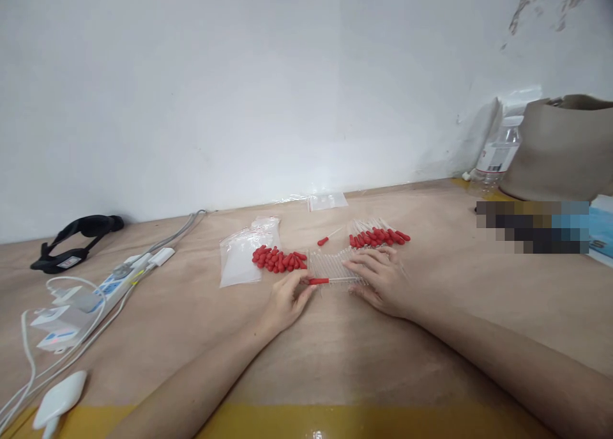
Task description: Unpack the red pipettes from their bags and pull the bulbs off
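My left hand pinches a red rubber bulb between thumb and fingers. A thin clear dropper tube runs from the bulb's right end, and my right hand closes on it with thumb and fingers. Beneath and behind my right fingers lies a row of loose clear tubes; part of it is hidden. A pile of loose red bulbs rests just beyond my left hand. Several droppers with red bulbs lie together behind my right hand, and a single dropper lies apart from them.
Clear plastic bags lie left of the bulbs, another bag near the wall. At left are a power strip with cables and a black strap-like object. A plastic bottle and a grey-brown container stand at back right.
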Demonstrator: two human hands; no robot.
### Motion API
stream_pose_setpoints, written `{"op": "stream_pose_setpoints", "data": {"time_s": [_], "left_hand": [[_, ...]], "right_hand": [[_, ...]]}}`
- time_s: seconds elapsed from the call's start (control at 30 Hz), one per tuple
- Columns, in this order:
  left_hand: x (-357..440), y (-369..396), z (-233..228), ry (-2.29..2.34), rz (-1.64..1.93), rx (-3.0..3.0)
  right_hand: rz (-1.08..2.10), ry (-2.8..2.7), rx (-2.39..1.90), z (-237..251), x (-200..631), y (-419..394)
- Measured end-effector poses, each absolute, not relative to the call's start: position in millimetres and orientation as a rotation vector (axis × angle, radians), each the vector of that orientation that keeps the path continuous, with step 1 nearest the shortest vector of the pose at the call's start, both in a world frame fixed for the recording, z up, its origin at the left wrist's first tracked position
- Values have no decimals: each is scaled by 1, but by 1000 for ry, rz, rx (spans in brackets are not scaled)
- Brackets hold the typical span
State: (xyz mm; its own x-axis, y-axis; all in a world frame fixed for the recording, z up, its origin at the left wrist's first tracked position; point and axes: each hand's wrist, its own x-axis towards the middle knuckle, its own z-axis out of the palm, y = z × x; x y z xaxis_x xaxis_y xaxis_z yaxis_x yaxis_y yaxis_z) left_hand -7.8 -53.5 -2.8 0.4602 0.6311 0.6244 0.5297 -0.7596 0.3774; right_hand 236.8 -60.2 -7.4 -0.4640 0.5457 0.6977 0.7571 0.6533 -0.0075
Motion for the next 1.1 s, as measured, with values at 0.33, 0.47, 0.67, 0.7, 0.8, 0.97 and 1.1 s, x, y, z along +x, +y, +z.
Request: {"op": "stream_pose_setpoints", "data": {"time_s": [0.33,0.47,0.67,0.7,0.8,0.97,1.1], "left_hand": [[15,-57,0,868,1086,2851],[16,-57,-2,900,950,2994],[14,-59,0,907,823,3035],[13,-60,0,905,812,3034],[12,-61,1,902,785,3032],[8,-65,-1,888,830,3035],[-10,-55,12,1125,1090,2861]], "right_hand": [[-153,-2262,-1011,-13,216,-68],[-37,-2276,-990,-10,212,-73],[-151,-2271,-897,-13,218,-75],[-190,-2266,-880,-14,220,-75],[-298,-2239,-828,-13,223,-77],[-414,-2228,-785,-6,233,-82],[-414,-2093,-997,-2,253,-74]]}}
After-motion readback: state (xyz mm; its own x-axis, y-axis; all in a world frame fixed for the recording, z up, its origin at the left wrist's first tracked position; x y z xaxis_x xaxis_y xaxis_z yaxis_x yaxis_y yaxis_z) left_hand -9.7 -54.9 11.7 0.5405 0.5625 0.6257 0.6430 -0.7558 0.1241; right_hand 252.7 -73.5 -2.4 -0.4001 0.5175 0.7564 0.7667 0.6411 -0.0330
